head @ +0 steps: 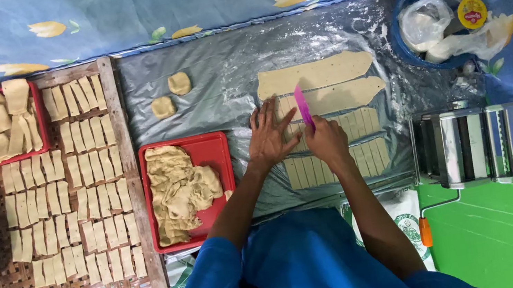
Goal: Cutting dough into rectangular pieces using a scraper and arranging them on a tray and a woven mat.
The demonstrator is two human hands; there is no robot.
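The person's right hand [326,141] is closed around the handle of a pink plastic cutter [303,107], whose blade stands just beyond the knuckles and bears down across a dough strip [331,98]; the left hand [269,136] lies flat beside it, fingers [257,120] spread wide and holding nothing, pressing the sheet to the desk [220,94] just left of the blade.

Nearer the wrists than the blade lie strips already scored into narrow pieces [364,156]; past the fingertips one whole strip [314,73] waits uncut; two small dough lumps [170,94] sit well to the left of the spread fingers.

To do this cut well, the judgement is that the blade should go straight down and square to the strip's long edge, matching the width of the neighbouring pieces; the pressing fingers ought to stay close to the cut line yet clear of it, so the soft dough neither drags nor stretches; a short rocking press is likely cleaner than a sawing pull, given the plastic edge and the floured plastic sheet beneath.

Beside the left forearm a red tray [215,146] holds crumpled trimmings [179,189]; farther left, cut rectangles [66,198] lie in rows on a woven mat; a pasta roller [478,145] stands right of the right forearm.
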